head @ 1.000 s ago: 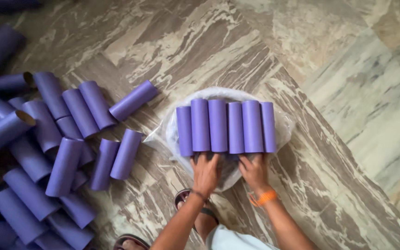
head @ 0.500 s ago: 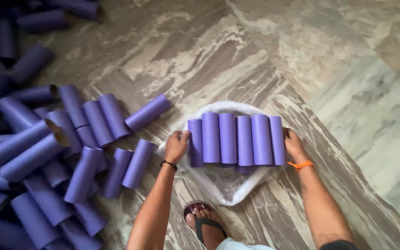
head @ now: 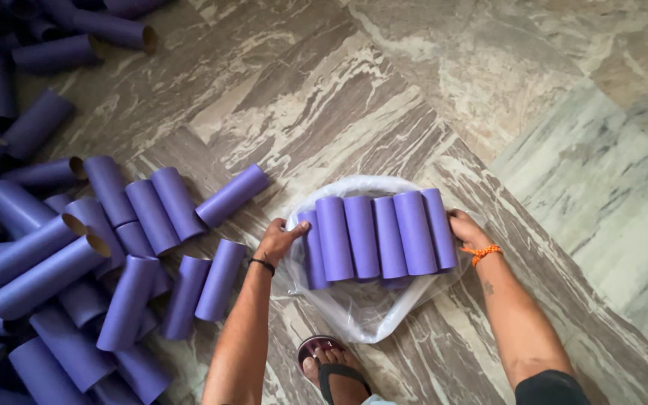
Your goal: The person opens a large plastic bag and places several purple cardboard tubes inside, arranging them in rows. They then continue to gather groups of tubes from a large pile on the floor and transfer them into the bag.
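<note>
Now the row of six purple cardboard tubes (head: 376, 236) lies on the clear plastic bag (head: 373, 315) on the marble floor (head: 414, 97). My left hand (head: 279, 240) and right hand (head: 465, 226), together below it a second ago, press open-palmed on either end. Loose purple tubes (head: 99, 247) lie heaped left.

The single head view looks steeply down from standing height, fairly near, onto the marble floor (head: 429, 97).
</note>
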